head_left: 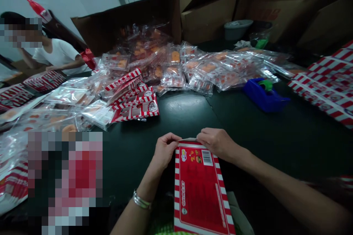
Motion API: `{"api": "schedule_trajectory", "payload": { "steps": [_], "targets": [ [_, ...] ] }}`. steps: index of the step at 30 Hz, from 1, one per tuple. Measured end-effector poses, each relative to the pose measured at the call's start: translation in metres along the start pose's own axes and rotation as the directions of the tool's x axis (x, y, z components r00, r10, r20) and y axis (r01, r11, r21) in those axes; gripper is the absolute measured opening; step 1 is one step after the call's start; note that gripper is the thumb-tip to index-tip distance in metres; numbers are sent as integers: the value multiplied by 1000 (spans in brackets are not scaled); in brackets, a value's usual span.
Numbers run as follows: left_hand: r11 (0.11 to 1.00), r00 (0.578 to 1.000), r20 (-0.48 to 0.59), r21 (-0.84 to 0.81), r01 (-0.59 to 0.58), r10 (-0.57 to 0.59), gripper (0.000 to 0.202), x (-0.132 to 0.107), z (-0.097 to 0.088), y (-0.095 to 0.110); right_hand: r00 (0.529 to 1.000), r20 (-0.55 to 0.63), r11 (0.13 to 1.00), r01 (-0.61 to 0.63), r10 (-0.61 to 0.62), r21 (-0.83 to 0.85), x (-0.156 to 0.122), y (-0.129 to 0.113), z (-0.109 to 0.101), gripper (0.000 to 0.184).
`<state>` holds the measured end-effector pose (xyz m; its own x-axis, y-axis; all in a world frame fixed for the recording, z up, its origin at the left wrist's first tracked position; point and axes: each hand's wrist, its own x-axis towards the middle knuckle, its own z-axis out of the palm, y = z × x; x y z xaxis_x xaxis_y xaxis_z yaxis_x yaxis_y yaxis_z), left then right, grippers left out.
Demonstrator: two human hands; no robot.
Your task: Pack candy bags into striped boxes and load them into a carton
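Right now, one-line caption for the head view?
Left hand and right hand hold the top edge of a red-and-white striped carton above a black table.

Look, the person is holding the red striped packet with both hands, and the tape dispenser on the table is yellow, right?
Not quite: the tape dispenser is blue, not yellow, as the head view shows. The rest is right: the left hand and right hand are both holding the red striped packet.
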<state>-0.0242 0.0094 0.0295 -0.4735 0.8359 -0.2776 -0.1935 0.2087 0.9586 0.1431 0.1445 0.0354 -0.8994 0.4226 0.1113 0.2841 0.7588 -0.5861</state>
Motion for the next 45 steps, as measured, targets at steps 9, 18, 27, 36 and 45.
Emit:
{"api": "schedule_trajectory", "payload": {
  "steps": [9,18,27,36,45],
  "targets": [
    [988,998,22,139,-67,64,17,-3,3,0,985,62,936,-175,164,304,-38,-12,-7,30],
    [959,987,158,275,-72,29,17,9,12,11,888,358,751,-443,289,490,-13,-2,-32,32],
    [948,930,366,289,-136,22,14,10,25,27,835,518,715,-476,185,512,-6,-10,-38,26],
    [1000,953,302,18,-15,9,51,-29,18,-3,893,388,819,-391,228,419,-5,-15,-28,33],
    [992,908,419,-121,36,19,61,-37,9,2,932,290,904,-305,218,299,-6,-30,-33,30]
  ]
}}
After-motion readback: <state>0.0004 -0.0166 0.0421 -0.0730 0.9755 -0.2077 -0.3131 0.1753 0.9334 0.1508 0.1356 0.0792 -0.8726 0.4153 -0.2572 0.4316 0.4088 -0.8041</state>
